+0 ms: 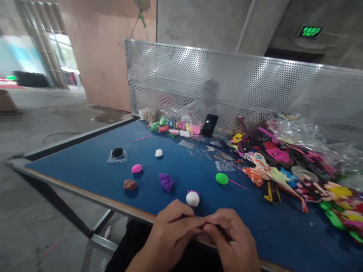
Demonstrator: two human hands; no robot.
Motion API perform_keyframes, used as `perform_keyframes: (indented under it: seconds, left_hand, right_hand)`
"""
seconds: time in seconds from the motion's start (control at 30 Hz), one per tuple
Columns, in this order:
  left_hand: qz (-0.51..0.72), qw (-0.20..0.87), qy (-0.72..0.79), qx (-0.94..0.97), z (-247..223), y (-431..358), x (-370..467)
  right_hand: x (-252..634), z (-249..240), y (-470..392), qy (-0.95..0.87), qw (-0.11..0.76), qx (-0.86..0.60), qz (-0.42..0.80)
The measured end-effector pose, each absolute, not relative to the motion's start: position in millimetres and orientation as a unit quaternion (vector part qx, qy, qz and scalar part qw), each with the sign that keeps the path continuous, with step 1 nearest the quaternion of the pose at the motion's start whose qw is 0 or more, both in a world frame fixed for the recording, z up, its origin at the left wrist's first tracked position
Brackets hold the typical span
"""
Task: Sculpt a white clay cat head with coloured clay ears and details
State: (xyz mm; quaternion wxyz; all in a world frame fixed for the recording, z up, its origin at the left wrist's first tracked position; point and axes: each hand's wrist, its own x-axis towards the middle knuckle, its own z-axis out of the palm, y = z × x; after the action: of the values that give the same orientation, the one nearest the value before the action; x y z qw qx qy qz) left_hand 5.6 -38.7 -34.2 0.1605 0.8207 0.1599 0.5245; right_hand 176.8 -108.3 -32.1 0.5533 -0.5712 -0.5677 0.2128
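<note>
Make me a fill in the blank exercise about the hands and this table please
1. The left hand and right hand meet nearest a ball that is mostly ____.
2. The lump on the clear wrapper is ____.
3. In English, the lit sign reads ____.
4. The tabletop is ____.

Missing words: white; black; EXIT; blue.

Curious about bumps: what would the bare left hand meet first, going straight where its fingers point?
Probably the bare right hand, facing the left hand closely; whether they touch is unclear.
</note>
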Motion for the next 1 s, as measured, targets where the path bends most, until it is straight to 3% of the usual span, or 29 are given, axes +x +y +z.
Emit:
perform_keyframes:
  seconds: [0.27, 0.43, 0.57, 0.73, 0.87, 1.0]
  left_hand:
    - [0.482, 0.271, 0.170, 0.816, -43.1, -40.5, 5.4]
    - [0.517, 0.295, 0.198, 0.779, -39.4, -40.0, 5.1]
    - [0.533, 0.308, 0.224, 0.755, -34.9, -40.6, 1.6]
    - [0.537, 0.265, 0.168, 0.783, -33.7, -42.7, 7.8]
    - [0.550, 0.214, 0.196, 0.783, -38.1, -42.9, 15.9]
    - [0.546, 0.154, 0.224, 0.792, -41.9, -42.3, 19.0]
  right_hand:
    - [177.0, -32.2, -110.3, -0.588, 0.538, -0.545, 0.260]
    - [178.7, -32.4, -108.8, -0.545, 0.582, -0.558, 0.229]
    - [181.5, -30.0, -107.2, -0.550, 0.560, -0.588, 0.197]
    - [181.8, -21.9, -108.4, -0.639, 0.520, -0.540, 0.173]
    - [181.2, -21.0, -108.1, -0.650, 0.487, -0.531, 0.241]
    - [179.4, -24.7, -108.2, -0.555, 0.535, -0.542, 0.334]
